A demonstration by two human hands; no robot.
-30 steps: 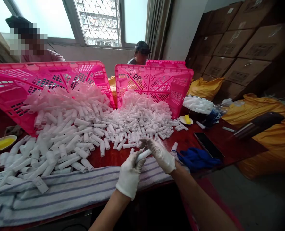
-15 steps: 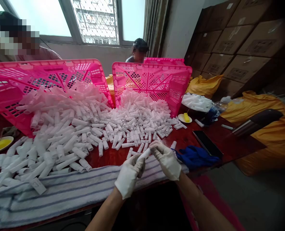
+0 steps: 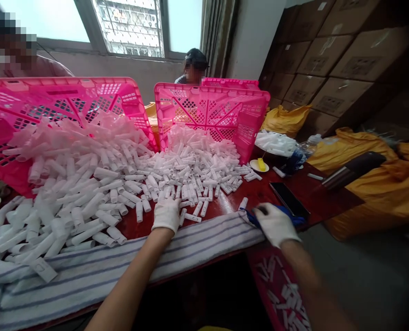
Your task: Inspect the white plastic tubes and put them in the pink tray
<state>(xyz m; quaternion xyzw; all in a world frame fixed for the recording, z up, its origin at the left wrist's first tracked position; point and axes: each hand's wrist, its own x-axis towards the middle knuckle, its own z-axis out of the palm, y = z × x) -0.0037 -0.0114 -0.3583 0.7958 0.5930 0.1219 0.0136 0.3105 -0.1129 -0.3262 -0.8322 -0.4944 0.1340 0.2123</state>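
Note:
My left hand (image 3: 166, 215), in a white glove, reaches into the near edge of a pile of small white printed tubes (image 3: 190, 179). Its fingers are stretched forward and touch the tubes; the fingertips are partly hidden among them. Over a crumpled blue cloth (image 3: 296, 218) at the right is my right hand (image 3: 276, 224), also gloved. Its fingers are loosely bent, with a dark gap by the thumb, and I see no tube in it. Several loose tubes (image 3: 192, 218) lie just right of my left hand. A striped towel (image 3: 121, 264) runs along the table's front edge.
Two pink crates (image 3: 211, 108) stand tipped behind the piles. A phone (image 3: 289, 198), a dish with a yellow block (image 3: 261, 164) and a dark flask (image 3: 354, 171) are on the right. Below the table edge, a pink container (image 3: 264, 287) holds tubes. Two people sit opposite.
My hands have parted from the tube they held together. The left went forward and left to the pile, the right moved out over the blue cloth. The view shifted slightly right.

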